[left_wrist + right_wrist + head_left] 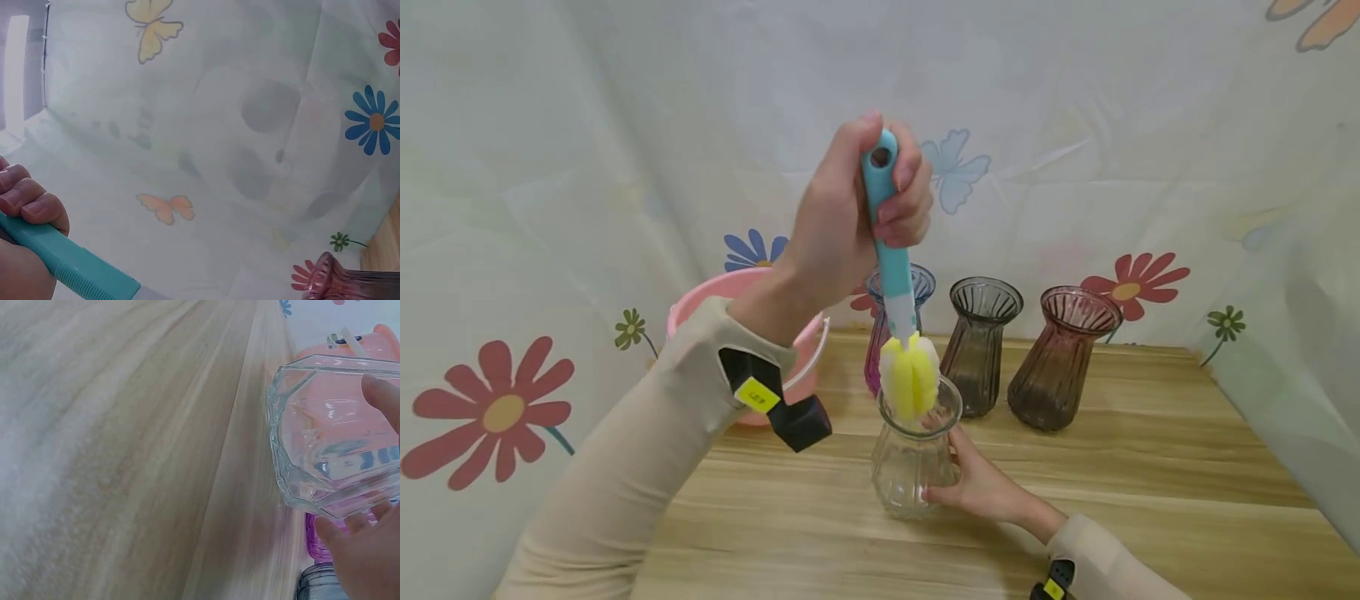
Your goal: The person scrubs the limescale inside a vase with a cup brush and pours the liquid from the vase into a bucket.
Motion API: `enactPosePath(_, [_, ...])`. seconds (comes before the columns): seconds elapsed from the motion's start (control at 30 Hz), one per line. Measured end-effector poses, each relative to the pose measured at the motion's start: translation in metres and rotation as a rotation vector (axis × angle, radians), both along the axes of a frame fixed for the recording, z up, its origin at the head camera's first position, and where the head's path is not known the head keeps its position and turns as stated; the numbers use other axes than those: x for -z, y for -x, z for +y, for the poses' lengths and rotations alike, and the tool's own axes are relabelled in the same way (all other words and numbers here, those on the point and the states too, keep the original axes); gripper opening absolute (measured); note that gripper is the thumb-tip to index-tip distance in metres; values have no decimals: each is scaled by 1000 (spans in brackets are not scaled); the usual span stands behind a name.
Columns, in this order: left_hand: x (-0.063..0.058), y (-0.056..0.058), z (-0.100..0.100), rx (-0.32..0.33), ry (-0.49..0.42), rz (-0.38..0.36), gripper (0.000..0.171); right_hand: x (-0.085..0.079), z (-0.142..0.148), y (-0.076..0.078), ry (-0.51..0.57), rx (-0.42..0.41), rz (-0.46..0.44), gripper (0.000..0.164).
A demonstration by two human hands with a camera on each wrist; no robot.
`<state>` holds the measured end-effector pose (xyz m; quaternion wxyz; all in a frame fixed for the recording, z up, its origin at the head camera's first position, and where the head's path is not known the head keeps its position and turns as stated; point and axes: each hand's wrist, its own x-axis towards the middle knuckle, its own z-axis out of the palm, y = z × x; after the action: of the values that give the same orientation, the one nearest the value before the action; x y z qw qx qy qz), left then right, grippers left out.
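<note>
My left hand grips the teal handle of a sponge bottle brush, which points downward. Its yellow and white sponge head is at the mouth of a clear glass vase, overlapping the rim in the head view. Low on the vase's side, my right hand holds it with the thumb in front and the fingers behind. Through the right wrist view, the thick faceted base of the clear vase shows between thumb and fingers. The left wrist view catches the teal handle in the curled fingers.
Behind the clear vase stand a blue-and-purple vase, a grey vase and a reddish vase. A pink bucket with a white handle is at the left, partly behind my left forearm. Flower-printed cloth surrounds the wooden table.
</note>
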<state>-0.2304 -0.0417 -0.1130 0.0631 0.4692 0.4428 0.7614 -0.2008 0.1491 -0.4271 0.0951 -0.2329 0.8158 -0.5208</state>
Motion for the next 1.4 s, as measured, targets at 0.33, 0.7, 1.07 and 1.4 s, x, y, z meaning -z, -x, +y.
enactPosePath(0.33, [-10,2,-15,-125,135,16,43,1,2,0,-14,25,-5,100])
enactPosePath(0.7, [69,39,-34,-361,534,-175,37,1,1,0,-11,28,-1,101])
enactPosePath(1.07, [156,66,-37,-492,819,-229,36,3,4,-1,-24,29,20,100])
enactPosePath(1.4, [230,76,-34,-678,1256,16,41,1,3,0,-20,44,-11,102])
